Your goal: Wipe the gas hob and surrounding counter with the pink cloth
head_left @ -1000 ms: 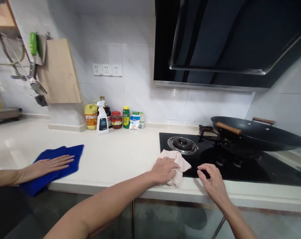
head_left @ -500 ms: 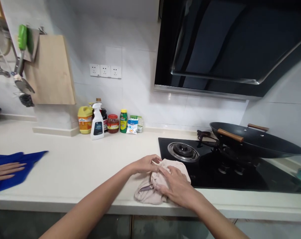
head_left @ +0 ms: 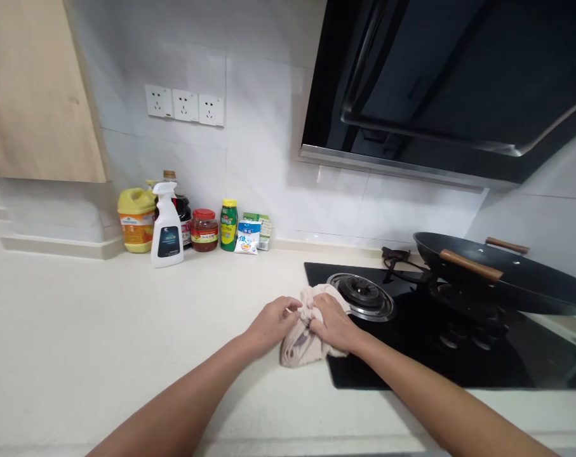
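Note:
A pale pink cloth (head_left: 303,348), bunched and folded, lies across the left edge of the black gas hob (head_left: 414,365), partly on the pale counter. My right hand (head_left: 336,324) presses on its right side, thumb and fingers closed into the fabric. At the cloth's left edge, my left hand (head_left: 274,325) has curled fingers, with the tips pinching the fabric. Just behind the cloth is the left burner (head_left: 364,295). Folds and fingers hide part of the cloth's underside.
A black wok (head_left: 530,279) with wooden handles sits on the right burner. Along the wall stand a white spray bottle (head_left: 167,231), a yellow jug (head_left: 136,219), a red-lidded jar (head_left: 204,230), a green bottle (head_left: 228,225) and a packet (head_left: 247,237). The range hood (head_left: 435,82) overhangs the hob.
Both hands and the cloth have moved away from the counter's front edge, further back along the hob's left side. The view has shifted; the other person's hand on a blue cloth is out of sight.

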Demonstrator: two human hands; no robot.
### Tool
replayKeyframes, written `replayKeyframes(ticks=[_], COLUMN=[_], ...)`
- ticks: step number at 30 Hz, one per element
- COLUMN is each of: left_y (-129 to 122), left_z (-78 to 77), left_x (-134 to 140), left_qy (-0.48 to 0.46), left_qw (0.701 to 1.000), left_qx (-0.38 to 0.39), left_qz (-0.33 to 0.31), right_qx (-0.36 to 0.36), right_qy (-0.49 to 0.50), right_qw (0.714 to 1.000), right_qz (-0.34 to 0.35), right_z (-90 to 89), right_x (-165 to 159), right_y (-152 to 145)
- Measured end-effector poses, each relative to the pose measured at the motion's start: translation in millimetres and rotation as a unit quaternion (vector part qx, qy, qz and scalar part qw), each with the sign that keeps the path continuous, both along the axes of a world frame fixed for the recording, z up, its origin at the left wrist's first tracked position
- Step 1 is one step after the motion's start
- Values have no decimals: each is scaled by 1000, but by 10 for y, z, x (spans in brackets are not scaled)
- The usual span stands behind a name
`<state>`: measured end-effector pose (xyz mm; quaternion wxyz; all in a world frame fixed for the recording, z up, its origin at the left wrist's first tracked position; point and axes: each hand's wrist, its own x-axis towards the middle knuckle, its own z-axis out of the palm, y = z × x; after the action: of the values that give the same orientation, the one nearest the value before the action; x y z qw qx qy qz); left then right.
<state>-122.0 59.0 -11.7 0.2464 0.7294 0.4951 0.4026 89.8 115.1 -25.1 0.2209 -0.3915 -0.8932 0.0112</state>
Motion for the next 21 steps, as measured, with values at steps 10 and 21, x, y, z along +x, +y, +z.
replayKeyframes(ticks=[10, 21], left_y=[-44, -27], left_z=[-23, -124], left_x=[-87, -129], left_qy=[138, 211], left_qw=[988, 974], left_qx=[71, 80], left_qz=[3, -29], right_qx=[-33, -132], right_qy=[-46, -91], right_qw=[997, 968], right_qz=[-42, -195], right_z=[-39, 65], right_x=[-124, 487], right_y=[1480, 2576])
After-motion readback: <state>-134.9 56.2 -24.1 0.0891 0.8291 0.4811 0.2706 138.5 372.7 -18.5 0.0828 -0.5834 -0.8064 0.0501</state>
